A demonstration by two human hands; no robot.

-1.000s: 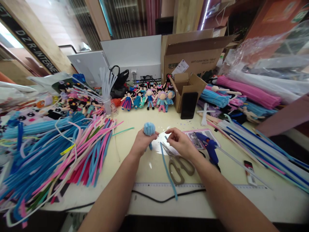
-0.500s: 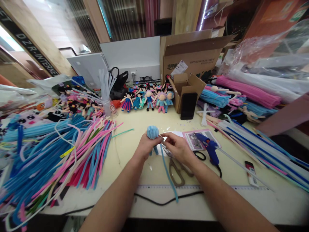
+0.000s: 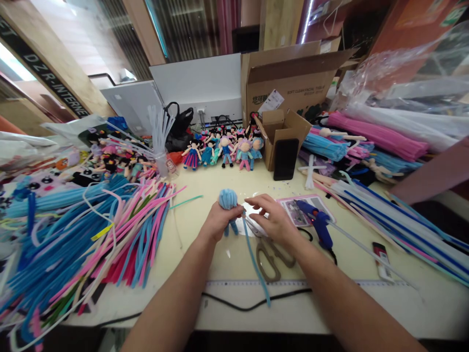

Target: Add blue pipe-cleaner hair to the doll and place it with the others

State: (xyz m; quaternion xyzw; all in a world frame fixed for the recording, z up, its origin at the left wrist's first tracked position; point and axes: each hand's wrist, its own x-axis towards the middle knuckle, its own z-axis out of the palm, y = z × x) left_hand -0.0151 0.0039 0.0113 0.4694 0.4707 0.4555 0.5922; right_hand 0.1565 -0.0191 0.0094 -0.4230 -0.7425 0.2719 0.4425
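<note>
A small pipe-cleaner doll point(image 3: 227, 198) with a light-blue head and blue legs is gripped in my left hand point(image 3: 219, 218), over the middle of the table. My right hand point(image 3: 271, 217) is just to the right of it, its thumb and fingers apart with nothing visible between them. A loose blue pipe cleaner point(image 3: 255, 266) trails from beside the doll toward the table's front edge. Under and below my right hand lie scissors point(image 3: 269, 264), their blades partly hidden.
Piles of pipe cleaners point(image 3: 84, 230) cover the left side; more bundles point(image 3: 395, 215) lie at right. Finished dolls point(image 3: 225, 150) stand at the back beside a small carton point(image 3: 269, 139) and a phone point(image 3: 286, 159). A blue glue gun point(image 3: 320, 227), ruler point(image 3: 330, 283) and black cable point(image 3: 242, 309) are nearby.
My left hand has shifted slightly left with the doll. My right hand has come away from it, its fingers opening, and a gap now shows between the two hands.
</note>
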